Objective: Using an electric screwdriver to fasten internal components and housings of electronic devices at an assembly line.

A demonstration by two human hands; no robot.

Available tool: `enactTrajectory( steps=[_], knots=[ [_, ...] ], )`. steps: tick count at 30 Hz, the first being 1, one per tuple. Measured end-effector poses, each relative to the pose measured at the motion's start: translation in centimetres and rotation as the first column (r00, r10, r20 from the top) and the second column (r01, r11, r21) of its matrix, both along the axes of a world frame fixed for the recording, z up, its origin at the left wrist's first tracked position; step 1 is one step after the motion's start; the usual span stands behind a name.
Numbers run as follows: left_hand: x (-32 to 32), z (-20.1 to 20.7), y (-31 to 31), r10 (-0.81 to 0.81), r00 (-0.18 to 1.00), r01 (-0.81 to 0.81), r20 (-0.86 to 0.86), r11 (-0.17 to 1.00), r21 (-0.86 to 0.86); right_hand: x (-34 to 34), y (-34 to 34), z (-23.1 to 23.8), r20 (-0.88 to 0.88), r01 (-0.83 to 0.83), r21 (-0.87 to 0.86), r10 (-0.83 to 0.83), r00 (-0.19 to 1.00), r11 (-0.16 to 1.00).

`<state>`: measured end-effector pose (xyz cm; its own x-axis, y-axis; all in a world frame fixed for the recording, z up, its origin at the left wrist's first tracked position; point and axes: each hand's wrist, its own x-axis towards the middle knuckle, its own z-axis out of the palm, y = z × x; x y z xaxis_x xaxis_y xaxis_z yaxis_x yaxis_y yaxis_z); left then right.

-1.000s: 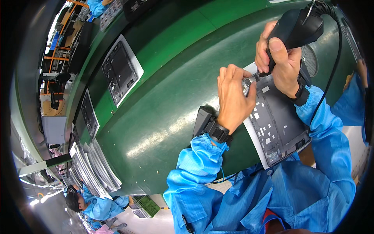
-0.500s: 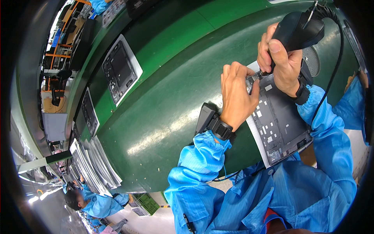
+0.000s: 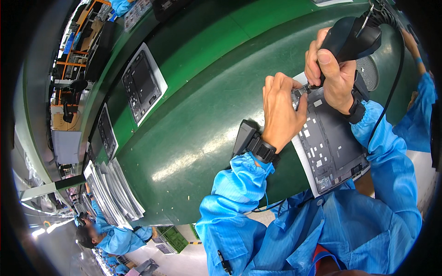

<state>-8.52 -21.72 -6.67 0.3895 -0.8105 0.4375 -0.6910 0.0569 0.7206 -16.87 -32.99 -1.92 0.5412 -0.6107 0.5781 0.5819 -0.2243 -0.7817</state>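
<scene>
A thin dark tablet housing (image 3: 343, 142) with small white patches and exposed parts lies on a white sheet (image 3: 301, 156) in front of me. My left hand (image 3: 282, 103) is at its far left corner, fingers curled and thumb bent in against the housing; the fingertips are partly hidden. My right hand (image 3: 338, 76) is wrapped round a black electric screwdriver (image 3: 352, 39). Its tip end points down at that same far corner, close to my left thumb. The screwdriver hangs from a metal hook, with a coiled cable (image 3: 384, 16) behind it.
More tablet housings (image 3: 142, 85) lie on white sheets on the green bench strip at left. A stack of white sheets (image 3: 110, 193) stands near the bench's left end. A round perforated disc (image 3: 367, 73) is beyond my right wrist. A co-worker's blue sleeve (image 3: 421, 119) shows at right.
Both my hands and the screwdriver stay nearly in place. At the right edge, a co-worker's forearm has come up and reaches farther along the bench.
</scene>
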Motion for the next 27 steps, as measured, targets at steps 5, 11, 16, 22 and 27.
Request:
enactTrajectory(
  steps=[5, 11, 16, 22, 27],
  knots=[
    [-0.1, 0.3, -0.2, -0.013, 1.000, 0.013, -0.014, 1.000, 0.004, -0.3, 0.0, 0.1, 0.005, 0.003, 0.033, -0.003, 1.000, 0.999],
    [0.1, 0.1, -0.2, 0.011, 0.999, -0.010, 0.031, 1.000, -0.001, -2.6, -3.3, 2.4, 0.118, 0.201, -0.028, -0.197, 0.973, 0.979],
    [-0.9, 0.4, 0.0, -0.025, 0.965, 0.040, 0.261, 0.998, -0.053, -11.2, -8.2, 3.3, 0.201, 0.379, -0.066, -0.360, 0.911, 0.923],
    [-1.5, 1.0, 0.5, 0.002, 0.843, -0.021, 0.538, 0.999, 0.030, -14.0, -9.5, 1.3, 0.092, 0.513, 0.017, -0.512, 0.854, 0.858],
    [-1.7, 0.8, 0.3, 0.004, 0.824, -0.025, 0.566, 0.999, 0.029, -14.6, -9.1, 0.7, 0.088, 0.518, 0.017, -0.518, 0.851, 0.855]
  ],
)
